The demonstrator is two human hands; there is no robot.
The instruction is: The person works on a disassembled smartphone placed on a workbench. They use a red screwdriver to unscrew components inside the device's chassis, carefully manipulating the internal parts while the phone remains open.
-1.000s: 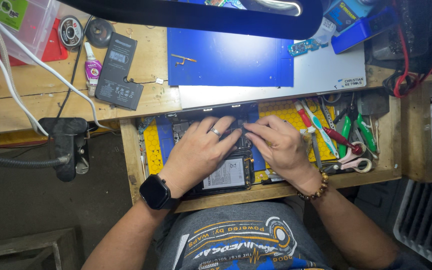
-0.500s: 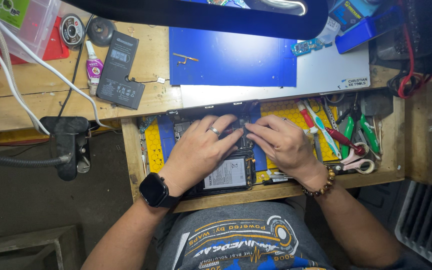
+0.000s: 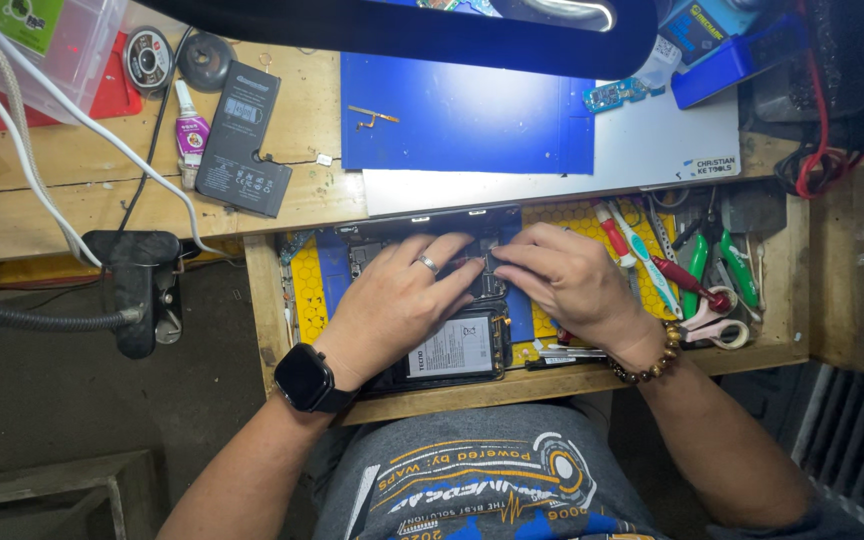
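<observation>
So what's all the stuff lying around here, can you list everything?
opened phone: one, black, in the drawer under both hands
yellow mat: one, on the drawer floor, left of the phone
hand tools: several, red, green and white handles, right end of the drawer
blue mat: one, on the bench top
loose battery: one, black, bench top, left of the blue mat
glue tube: one, white and pink, beside the battery
small circuit board: one, bluish, right of the blue mat
white cables: two, across the bench, left
left hand: ring and black watch, on the phone
right hand: bead bracelet, fingertips on the phone
</observation>
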